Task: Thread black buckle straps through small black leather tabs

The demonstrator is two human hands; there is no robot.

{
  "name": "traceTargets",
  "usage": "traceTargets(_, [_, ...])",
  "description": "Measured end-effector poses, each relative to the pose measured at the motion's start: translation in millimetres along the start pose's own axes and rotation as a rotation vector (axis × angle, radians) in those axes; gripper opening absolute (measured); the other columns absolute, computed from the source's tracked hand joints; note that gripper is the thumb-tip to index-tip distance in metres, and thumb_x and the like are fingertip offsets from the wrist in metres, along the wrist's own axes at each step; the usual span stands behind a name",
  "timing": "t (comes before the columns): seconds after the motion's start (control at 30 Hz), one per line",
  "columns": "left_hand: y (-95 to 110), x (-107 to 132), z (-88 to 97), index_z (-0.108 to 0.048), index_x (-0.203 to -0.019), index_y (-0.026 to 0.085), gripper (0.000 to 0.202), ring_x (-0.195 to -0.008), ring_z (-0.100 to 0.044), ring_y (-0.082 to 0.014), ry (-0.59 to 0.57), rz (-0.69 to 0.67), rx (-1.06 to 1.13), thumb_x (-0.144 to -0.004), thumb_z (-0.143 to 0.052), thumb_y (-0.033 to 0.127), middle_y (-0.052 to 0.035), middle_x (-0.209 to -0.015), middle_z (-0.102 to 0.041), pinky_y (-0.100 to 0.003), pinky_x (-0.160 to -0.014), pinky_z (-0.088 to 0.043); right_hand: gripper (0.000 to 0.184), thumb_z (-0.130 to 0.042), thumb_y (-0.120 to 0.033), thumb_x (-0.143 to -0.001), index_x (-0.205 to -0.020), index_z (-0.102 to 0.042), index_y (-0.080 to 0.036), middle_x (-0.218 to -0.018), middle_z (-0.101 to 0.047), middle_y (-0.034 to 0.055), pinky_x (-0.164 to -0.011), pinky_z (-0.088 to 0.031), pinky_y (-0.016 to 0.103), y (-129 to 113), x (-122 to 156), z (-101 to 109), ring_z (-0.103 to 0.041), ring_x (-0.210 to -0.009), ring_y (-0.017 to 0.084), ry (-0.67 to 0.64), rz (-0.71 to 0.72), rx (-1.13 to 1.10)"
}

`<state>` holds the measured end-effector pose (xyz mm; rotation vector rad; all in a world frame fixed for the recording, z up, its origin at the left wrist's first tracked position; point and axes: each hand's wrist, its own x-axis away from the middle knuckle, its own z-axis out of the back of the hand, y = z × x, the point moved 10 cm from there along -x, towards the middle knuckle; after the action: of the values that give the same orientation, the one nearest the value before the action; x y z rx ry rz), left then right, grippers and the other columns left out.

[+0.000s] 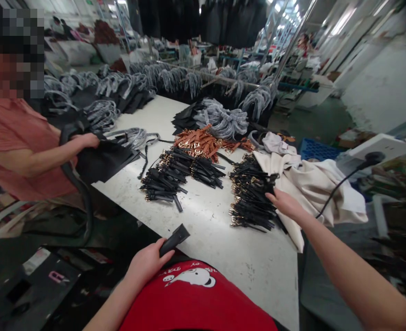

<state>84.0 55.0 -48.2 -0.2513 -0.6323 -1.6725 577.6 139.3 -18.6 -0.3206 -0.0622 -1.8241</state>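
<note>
My left hand (147, 262) is closed around a flat black strap piece (175, 238) at the near edge of the white table (209, 220). My right hand (284, 202) reaches onto the right side of a pile of black buckled straps (251, 197); its fingers rest among the straps, and whether they grip one is hidden. A second pile of black straps (175, 174) lies at the table's middle, and brown straps (203, 141) lie behind it.
A person in a pink shirt (20, 147) stands at left, a hand (88, 140) on black fabric (106, 158). Cream cloth (313, 184) lies at right with a black cable (340, 184) over it. Grey strap bundles (223, 119) fill the back. A blue crate (318, 149) sits on the floor.
</note>
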Motion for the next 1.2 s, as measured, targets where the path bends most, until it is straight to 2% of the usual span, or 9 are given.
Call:
traceTargets(0.23, [-7.3,2.5,6.5,-0.051,-0.118,0.028,0.047,-0.089,-0.062,-0.0224,0.003,0.055,0.032,-0.080,-0.041,0.054,-0.0049,-0.099,-0.067,-0.029,-0.072,-0.043,0.034,-0.034,-0.041,-0.088,-0.103,-0.052,-0.016,-0.096,-0.063,0.0125,-0.070,-0.038,0.029,1.4,-51.8,1.0,-0.058,-0.088,0.021,0.030,0.026,0.099])
traceTargets(0.47, [-16.1,-9.0,6.0,-0.051,-0.119,0.027,0.049,-0.090,-0.063,-0.0223,-0.021,0.089,0.059,-0.079,-0.042,0.054,-0.0051,-0.099,-0.067,-0.028,-0.074,-0.043,0.028,-0.035,-0.020,-0.087,-0.110,-0.051,-0.015,-0.104,-0.061,0.0142,-0.075,-0.040,0.031,45.8,-67.5,-64.3,-0.058,-0.094,0.020,0.041,0.015,0.295])
traceTargets(0.57, [-16.3,-20.5,6.1,-0.051,-0.120,0.026,0.049,-0.090,-0.063,-0.0224,-0.052,0.076,0.049,-0.080,-0.042,0.054,-0.0057,-0.099,-0.067,-0.028,-0.075,-0.043,0.034,-0.029,-0.015,-0.087,-0.115,-0.048,-0.012,-0.102,-0.061,0.0167,-0.071,-0.042,0.034,66.5,-58.8,-78.3,-0.059,-0.091,0.022,0.057,-0.035,0.430])
traceTargets(0.7, [-16.9,-40.0,7.7,-0.052,-0.118,0.025,0.049,-0.093,-0.062,-0.0236,-0.084,0.035,0.032,-0.080,-0.041,0.054,-0.0068,-0.103,-0.066,-0.030,-0.077,-0.043,0.036,-0.032,-0.014,-0.085,-0.118,-0.046,-0.010,-0.100,-0.061,0.0178,-0.069,-0.043,0.035,69.6,-40.6,-70.5,-0.060,-0.089,0.025,0.056,-0.052,0.552])
traceTargets(0.8, [-19.3,-53.0,9.8,-0.051,-0.119,0.025,0.049,-0.093,-0.062,-0.0237,-0.103,0.001,0.025,-0.079,-0.043,0.053,-0.0073,-0.102,-0.066,-0.030,-0.077,-0.043,0.034,-0.036,-0.012,-0.082,-0.113,-0.049,-0.010,-0.098,-0.060,0.0174,-0.067,-0.044,0.034,62.9,-29.9,-52.0,-0.060,-0.087,0.025,0.056,-0.099,0.598])
traceTargets(0.87, [-22.0,-59.5,13.3,-0.048,-0.120,0.024,0.051,-0.092,-0.062,-0.0240,-0.109,-0.006,0.015,-0.076,-0.047,0.051,-0.0075,-0.100,-0.067,-0.030,-0.076,-0.044,0.031,-0.034,-0.011,-0.082,-0.108,-0.052,-0.010,-0.097,-0.060,0.0167,-0.066,-0.044,0.034,45.2,-30.0,-33.5,-0.060,-0.085,0.025,0.111,-0.103,0.600])
traceTargets(0.93, [-24.0,-64.4,18.9,-0.048,-0.118,0.024,0.049,-0.090,-0.063,-0.0240,-0.111,-0.011,-0.004,-0.075,-0.050,0.046,-0.0068,-0.097,-0.067,-0.030,-0.075,-0.044,0.034,-0.033,-0.011,-0.083,-0.112,-0.050,-0.009,-0.101,-0.060,0.0165,-0.068,-0.044,0.034,7.3,-38.6,-14.4,-0.060,-0.086,0.024,0.202,-0.025,0.555])
traceTargets(1.03, [-26.0,-69.1,29.0,-0.050,-0.113,0.026,0.039,-0.091,-0.062,-0.0222,-0.110,-0.029,-0.006,-0.076,-0.050,0.039,-0.0051,-0.097,-0.066,-0.029,-0.076,-0.044,0.041,-0.036,-0.017,-0.084,-0.124,-0.041,-0.010,-0.111,-0.057,0.0155,-0.077,-0.043,0.032,-78.3,-63.4,2.6,-0.057,-0.094,0.021,0.288,0.156,0.400])
traceTargets(1.2, [-45.4,-68.7,41.3,-0.050,-0.116,0.028,0.040,-0.097,-0.059,-0.0213,-0.090,-0.007,0.056,-0.078,-0.049,0.039,-0.0050,-0.103,-0.064,-0.029,-0.083,-0.042,0.041,-0.038,-0.028,-0.086,-0.124,-0.042,-0.014,-0.110,-0.059,0.0122,-0.081,-0.040,0.030,-226.9,-116.7,-4.9,-0.055,-0.096,0.020,0.271,0.333,0.220])
